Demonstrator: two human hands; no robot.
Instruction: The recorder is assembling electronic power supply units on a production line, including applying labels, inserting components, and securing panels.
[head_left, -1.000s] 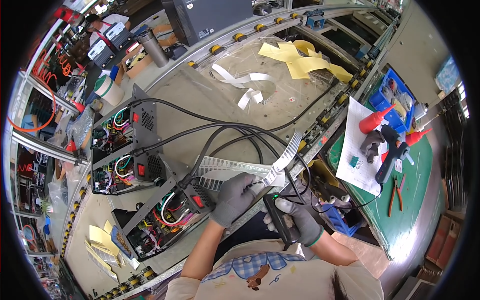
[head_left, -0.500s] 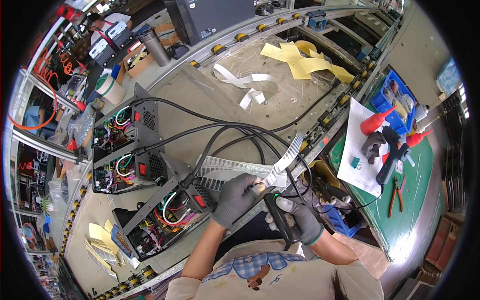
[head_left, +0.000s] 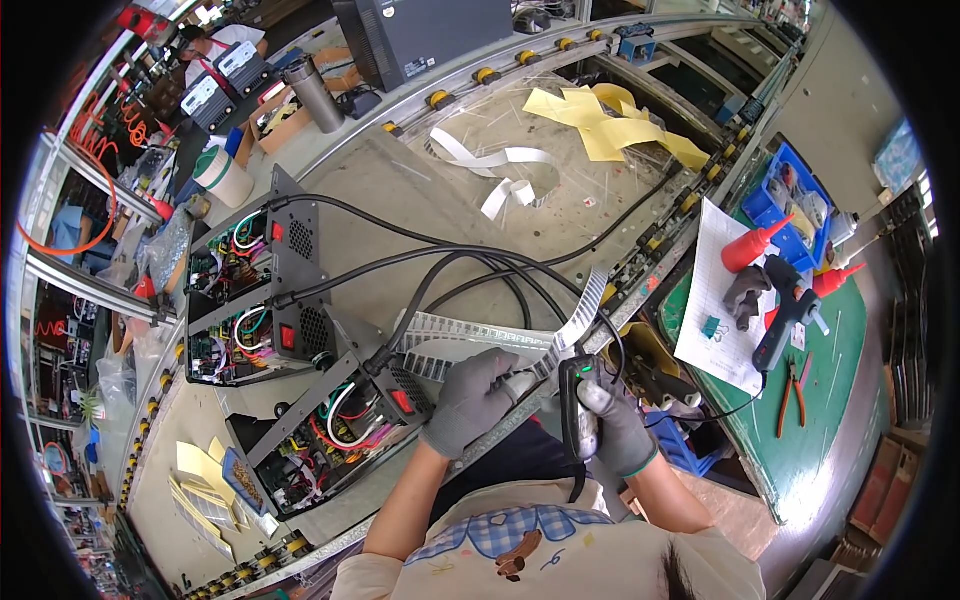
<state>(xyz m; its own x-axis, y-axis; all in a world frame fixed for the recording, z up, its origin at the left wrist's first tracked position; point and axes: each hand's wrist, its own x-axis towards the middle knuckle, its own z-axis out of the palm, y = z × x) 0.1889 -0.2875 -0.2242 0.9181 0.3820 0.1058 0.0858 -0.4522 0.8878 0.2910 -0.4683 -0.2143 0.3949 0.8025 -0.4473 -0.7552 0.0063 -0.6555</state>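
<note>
Grey floor (head_left: 864, 408) borders a green-topped table (head_left: 838, 352); glare (head_left: 803, 490) brightens 1 corner.

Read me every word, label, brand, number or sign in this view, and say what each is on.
No text here is clear enough to quote.
Label strip in the left hand: rows of dark marks, too small to read.
White sheet on the green table: faint marks, too small.
Dark cabinet: small pale label, too small.
Nearest red switch: any marking too small.

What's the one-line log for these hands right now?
Left hand: grips label strip | Right hand: grips black handheld scanner | Left of hands: open electronics chassis
</note>
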